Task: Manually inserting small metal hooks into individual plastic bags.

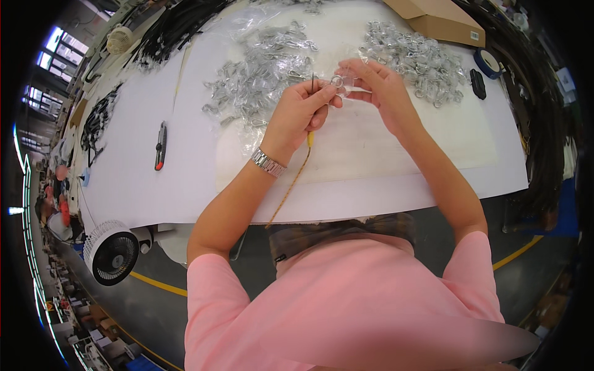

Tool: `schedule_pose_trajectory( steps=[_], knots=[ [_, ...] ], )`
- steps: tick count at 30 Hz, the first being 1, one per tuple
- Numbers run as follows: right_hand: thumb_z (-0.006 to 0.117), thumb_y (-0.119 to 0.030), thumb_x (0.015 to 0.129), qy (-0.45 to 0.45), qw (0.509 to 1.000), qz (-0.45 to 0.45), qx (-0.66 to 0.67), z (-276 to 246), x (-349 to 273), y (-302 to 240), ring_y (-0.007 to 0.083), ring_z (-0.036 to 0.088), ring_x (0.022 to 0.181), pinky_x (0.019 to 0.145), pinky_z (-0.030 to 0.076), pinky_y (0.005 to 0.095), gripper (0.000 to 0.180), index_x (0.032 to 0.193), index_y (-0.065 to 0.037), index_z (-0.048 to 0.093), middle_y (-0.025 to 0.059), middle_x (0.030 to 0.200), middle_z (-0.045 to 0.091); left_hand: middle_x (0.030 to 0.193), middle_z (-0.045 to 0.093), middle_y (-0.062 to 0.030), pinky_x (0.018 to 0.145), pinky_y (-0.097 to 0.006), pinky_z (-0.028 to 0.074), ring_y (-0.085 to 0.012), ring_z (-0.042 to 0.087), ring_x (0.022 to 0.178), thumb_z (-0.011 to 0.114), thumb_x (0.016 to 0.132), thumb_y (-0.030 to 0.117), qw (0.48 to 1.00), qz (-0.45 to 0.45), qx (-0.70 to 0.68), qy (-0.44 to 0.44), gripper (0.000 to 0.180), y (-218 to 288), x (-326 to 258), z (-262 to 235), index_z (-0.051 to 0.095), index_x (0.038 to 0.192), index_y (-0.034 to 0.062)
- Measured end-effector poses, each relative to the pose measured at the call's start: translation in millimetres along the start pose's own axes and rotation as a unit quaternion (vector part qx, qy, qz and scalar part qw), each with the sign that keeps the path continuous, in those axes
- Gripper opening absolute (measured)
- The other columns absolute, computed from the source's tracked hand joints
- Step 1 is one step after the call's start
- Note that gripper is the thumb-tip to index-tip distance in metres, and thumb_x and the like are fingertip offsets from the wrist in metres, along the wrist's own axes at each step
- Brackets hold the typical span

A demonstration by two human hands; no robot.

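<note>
Both my hands meet above the far middle of the table. My left hand point(307, 106), with a metal watch on its wrist, pinches a shiny metal ring point(336, 81) between thumb and fingers. The same hand wraps round a slim tool with a dark pointed tip point(312, 79) and a yellow end point(310, 138); its exact kind is hidden. A patterned cord point(289, 189) runs from that end to the table's near edge. My right hand point(378, 86) has its fingers bent round a small clear plastic bag point(351, 79) beside the ring.
Heaps of small bagged metal pieces lie left point(260, 68) and right point(421, 62). A utility knife point(161, 146) rests at left. A cardboard box point(440, 22), a tape roll point(489, 63) and a black object point(477, 84) sit far right. A fan point(112, 252) stands near left.
</note>
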State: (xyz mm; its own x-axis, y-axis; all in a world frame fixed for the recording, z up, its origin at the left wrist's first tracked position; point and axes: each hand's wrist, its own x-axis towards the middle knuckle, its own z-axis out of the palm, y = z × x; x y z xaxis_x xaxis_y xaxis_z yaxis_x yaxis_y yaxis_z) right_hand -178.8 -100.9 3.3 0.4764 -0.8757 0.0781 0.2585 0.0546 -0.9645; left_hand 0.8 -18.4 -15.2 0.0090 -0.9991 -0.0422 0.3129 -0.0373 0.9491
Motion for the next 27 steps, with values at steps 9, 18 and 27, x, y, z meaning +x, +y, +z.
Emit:
schedule_pose_trajectory(
  steps=[9,18,27],
  knots=[
    [0.064,-0.026,0.104,-0.045,0.995,0.081,0.029,0.1,-7.4,19.3,0.0157,0.071,0.1,0.093,0.056,0.031,0.033,0.118,0.002,0.074,0.0084,0.112,0.076,0.089,0.074,-0.0082,0.043,-0.019,0.027,-0.0008,0.039,0.049,0.07,0.099,0.014,0.997,-0.013,0.078,-0.003,0.015,9.9,-8.3,-1.0,0.066,0.102,-0.0001],
    [0.064,-0.033,0.104,-0.005,0.992,0.085,0.099,-7.1,-3.6,12.2,0.0131,0.07,0.105,0.098,0.053,0.0309,0.033,0.113,-0.002,0.074,0.0072,0.114,0.076,0.086,0.073,-0.0029,0.045,-0.019,0.026,-0.0001,0.039,0.052,0.073,0.097,0.018,0.995,0.017,0.083,0.048,0.02,9.5,-7.2,5.5,0.07,0.105,0.0003],
    [0.065,-0.034,0.104,0.016,0.99,0.091,0.108,-7.0,-3.3,17.2,0.0141,0.07,0.105,0.098,0.053,0.03,0.034,0.113,-0.002,0.073,0.0076,0.114,0.076,0.084,0.069,0.0005,0.047,-0.017,0.03,0.0001,0.045,0.057,0.07,0.099,0.016,0.994,0.022,0.065,0.089,0.018,13.6,-8.3,6.5,0.074,0.107,-0.0002]
  ],
)
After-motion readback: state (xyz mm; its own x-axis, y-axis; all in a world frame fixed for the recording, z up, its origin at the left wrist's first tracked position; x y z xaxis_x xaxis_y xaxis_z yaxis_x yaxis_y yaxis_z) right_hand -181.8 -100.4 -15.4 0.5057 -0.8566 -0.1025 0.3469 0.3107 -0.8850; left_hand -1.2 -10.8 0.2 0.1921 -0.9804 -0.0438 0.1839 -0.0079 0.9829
